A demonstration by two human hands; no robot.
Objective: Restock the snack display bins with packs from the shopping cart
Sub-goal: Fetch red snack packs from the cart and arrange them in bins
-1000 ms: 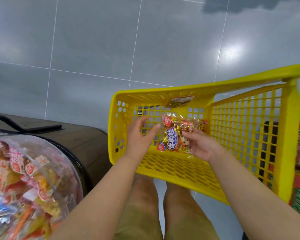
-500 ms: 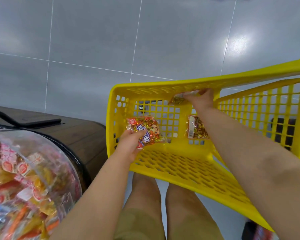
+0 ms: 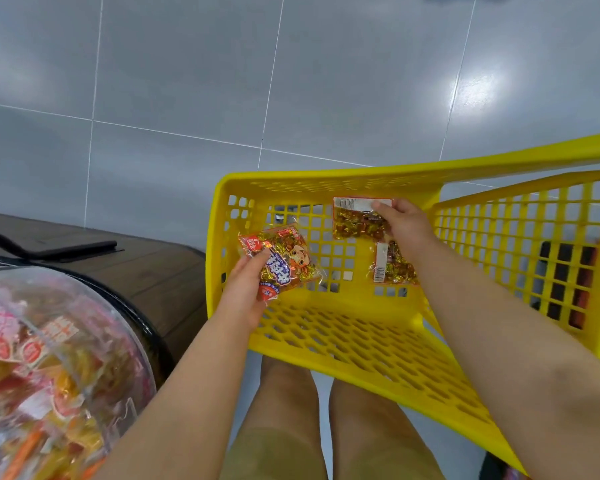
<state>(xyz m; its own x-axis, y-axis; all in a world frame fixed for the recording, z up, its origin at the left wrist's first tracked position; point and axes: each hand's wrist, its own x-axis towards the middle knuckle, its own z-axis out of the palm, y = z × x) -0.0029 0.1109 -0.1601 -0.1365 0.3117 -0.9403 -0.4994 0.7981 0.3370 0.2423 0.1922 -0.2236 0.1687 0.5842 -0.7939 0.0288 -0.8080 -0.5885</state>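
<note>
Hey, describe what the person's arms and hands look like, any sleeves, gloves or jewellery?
The left hand and right hand wear no gloves, and no watch or bracelet shows at either wrist. The left forearm and right forearm carry no sleeve as far as the frame reaches. Below them are tan shorts.

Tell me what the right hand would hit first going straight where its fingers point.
The right hand pinches the upper candy pack; beyond it, probably the cart's yellow lattice end wall, though depth is unclear.
</note>
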